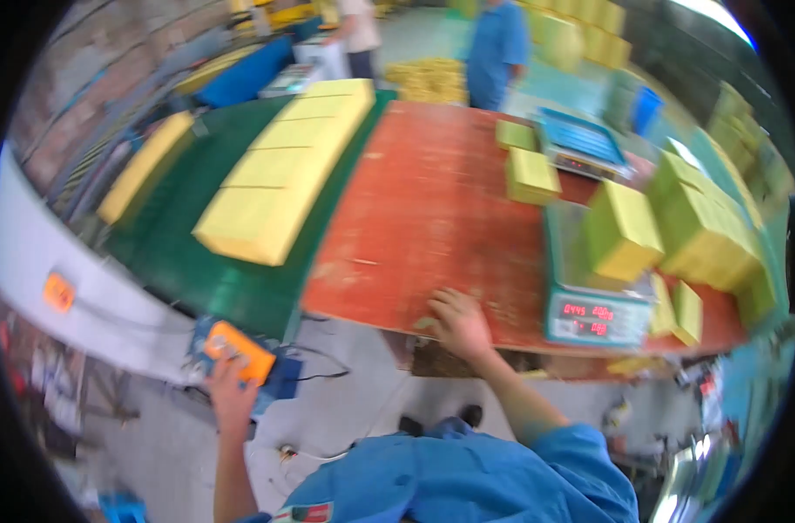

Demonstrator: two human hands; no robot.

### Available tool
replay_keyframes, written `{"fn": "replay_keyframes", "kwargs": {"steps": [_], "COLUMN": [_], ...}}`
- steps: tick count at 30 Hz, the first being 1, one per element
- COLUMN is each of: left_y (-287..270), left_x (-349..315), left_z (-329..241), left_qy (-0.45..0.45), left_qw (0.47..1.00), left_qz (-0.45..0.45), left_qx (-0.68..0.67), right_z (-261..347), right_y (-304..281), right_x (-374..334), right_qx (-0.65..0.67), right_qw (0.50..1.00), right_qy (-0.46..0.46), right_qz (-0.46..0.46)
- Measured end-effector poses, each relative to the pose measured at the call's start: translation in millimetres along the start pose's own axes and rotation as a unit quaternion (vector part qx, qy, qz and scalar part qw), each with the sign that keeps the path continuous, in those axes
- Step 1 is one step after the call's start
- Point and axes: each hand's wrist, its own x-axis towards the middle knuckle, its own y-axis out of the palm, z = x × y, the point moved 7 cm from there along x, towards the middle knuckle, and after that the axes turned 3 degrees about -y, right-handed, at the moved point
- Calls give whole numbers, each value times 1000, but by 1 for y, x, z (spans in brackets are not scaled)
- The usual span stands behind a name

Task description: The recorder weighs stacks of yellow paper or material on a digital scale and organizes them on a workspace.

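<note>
My left hand [232,392] reaches to an orange-faced control box [240,352] at the near end of the green conveyor belt [232,283]. Its fingers lie stretched on the panel, slightly blurred. My right hand [461,322] rests flat near the front edge of the red tabletop [406,218], fingers spread and holding nothing. On the belt runs a row of yellow paper-like blocks [280,170] set end to end. To the right of my right hand stands a digital scale [596,318] with a lit red display and a yellow block [622,228] on its pan.
A second scale [580,139] with a blue tray stands farther back, beside small yellow stacks [532,177]. More yellow stacks [707,227] line the table's right side. Beyond the table are a person in blue [496,52] and another in pale clothing [360,35]. Cables [328,375] hang below the belt.
</note>
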Motion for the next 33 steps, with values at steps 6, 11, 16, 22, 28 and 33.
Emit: {"fn": "replay_keyframes", "kwargs": {"steps": [6,11,16,22,28,33], "left_y": [-13,-17,-18,-15,-18,-17], "left_x": [8,10,5,12,9,11], "left_z": [-29,-32,-19,-26,-29,-31], "left_qy": [20,29,22,24,23,38], "left_qw": [999,999,999,999,999,999], "left_qz": [-30,-38,-40,-37,-22,-23], "left_qx": [-6,21,11,6,18,18], "right_z": [-3,-6,-2,-4,-5,-6], "right_y": [5,10,21,10,14,8], "right_x": [-5,-1,-2,0,-3,-4], "right_qx": [-27,-24,-20,-28,-18,-21], "right_qw": [999,999,999,999,999,1000], "right_qy": [14,12,3,9,9,1], "right_qz": [28,36,39,32,41,20]}}
